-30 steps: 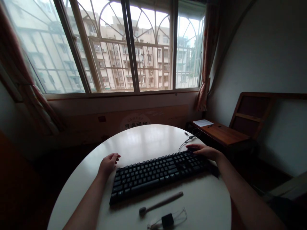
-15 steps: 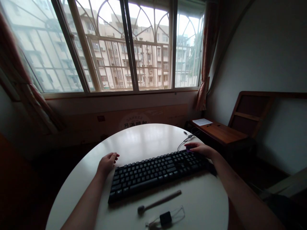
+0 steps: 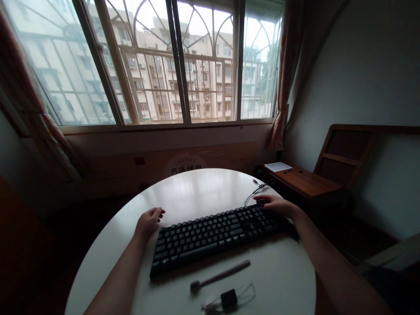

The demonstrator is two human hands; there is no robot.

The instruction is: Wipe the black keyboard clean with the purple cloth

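A black keyboard (image 3: 203, 240) lies at a slant across the white round table. Beside its far left corner is my left hand (image 3: 149, 222), fingers loosely curled and a little apart, with nothing seen in them. Over the number pad at the far right end, my right hand (image 3: 274, 204) has its fingers bent round a small dark purple thing (image 3: 261, 203). Most of that thing is hidden by the fingers, so its kind cannot be made out. It appears to touch the keys or the keyboard's far edge.
Near me on the table (image 3: 108, 258) lie a toothbrush (image 3: 223, 273) and a small black block with wire loops (image 3: 229, 299). A thin dark cable (image 3: 259, 188) is bundled behind the keyboard. A wooden bench (image 3: 308, 186) with paper (image 3: 278, 166) stands right, below the window.
The view has shifted slightly, so everything sits a little further right. Against the keyboard, both hands have hardly moved; my right hand still grips the purple thing.
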